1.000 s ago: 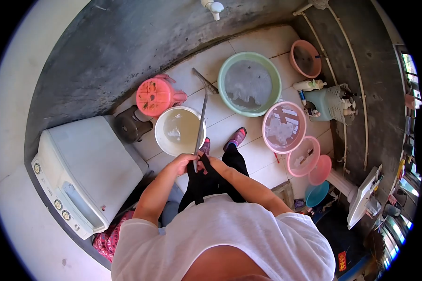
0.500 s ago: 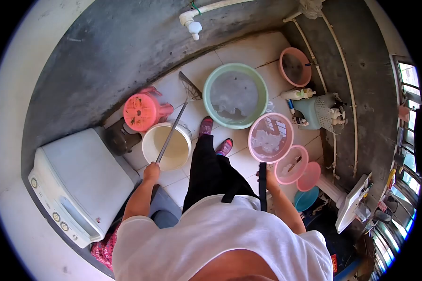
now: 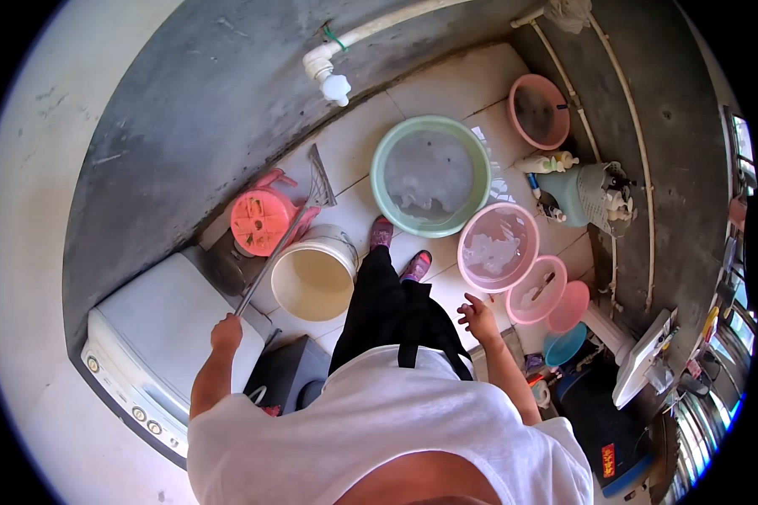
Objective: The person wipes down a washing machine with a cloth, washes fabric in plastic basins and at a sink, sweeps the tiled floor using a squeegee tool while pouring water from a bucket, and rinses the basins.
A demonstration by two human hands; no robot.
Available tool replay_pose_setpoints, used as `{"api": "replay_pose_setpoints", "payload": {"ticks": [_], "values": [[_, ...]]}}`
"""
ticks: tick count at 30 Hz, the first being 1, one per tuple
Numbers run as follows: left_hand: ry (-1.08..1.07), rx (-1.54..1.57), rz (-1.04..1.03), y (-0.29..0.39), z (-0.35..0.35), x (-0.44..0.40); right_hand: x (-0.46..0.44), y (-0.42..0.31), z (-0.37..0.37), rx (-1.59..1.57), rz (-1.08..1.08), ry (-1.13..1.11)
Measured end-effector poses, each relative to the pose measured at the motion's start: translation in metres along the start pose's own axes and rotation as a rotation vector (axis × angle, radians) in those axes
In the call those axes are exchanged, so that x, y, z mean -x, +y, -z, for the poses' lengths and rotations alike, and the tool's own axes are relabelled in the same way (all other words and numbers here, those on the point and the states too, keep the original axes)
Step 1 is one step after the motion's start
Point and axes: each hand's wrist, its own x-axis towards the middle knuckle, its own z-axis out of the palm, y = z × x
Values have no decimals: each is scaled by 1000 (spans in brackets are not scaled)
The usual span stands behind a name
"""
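My left hand point(image 3: 226, 331) is wrapped round the end of a long grey-handled tool with a fan-shaped head point(image 3: 321, 181). The handle slants past a pink stool point(image 3: 261, 220) and a cream bucket point(image 3: 313, 284), with the head up by the stool on the tiled floor. Whether that head touches the floor I cannot tell. My right hand point(image 3: 477, 318) hangs free with its fingers apart and slightly bent, just below a pink basin of cloudy water point(image 3: 498, 247). Ahead of my feet stands a large green basin point(image 3: 380, 172) full of greyish water.
A washing machine point(image 3: 164, 311) stands to my left, against the wall. On the right are smaller basins, including a blue one point(image 3: 565, 344), and a sink point(image 3: 643, 360). A white tap point(image 3: 334, 87) juts from the far wall. Bottles point(image 3: 550, 162) stand near the right wall.
My left hand has swung left and down with the tool, and its head has shifted left towards the stool. My right hand has come out from behind the black strap.
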Motion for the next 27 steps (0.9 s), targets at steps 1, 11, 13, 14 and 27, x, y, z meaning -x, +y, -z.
{"api": "replay_pose_setpoints", "payload": {"ticks": [1,11,13,14,27], "values": [[-20,-24,18,-5,0,0,-1,2,3,29,-26,6],[-29,-124,-20,-31,6,-10,-13,-3,15,75,-88,53],[-46,-115,-17,-32,7,-3,-16,-9,16,104,-111,30],[-50,-102,-22,-30,9,1,-15,-12,16,109,-115,26],[-143,39,53,-22,-21,7,-15,-33,23,14,-63,75]]}}
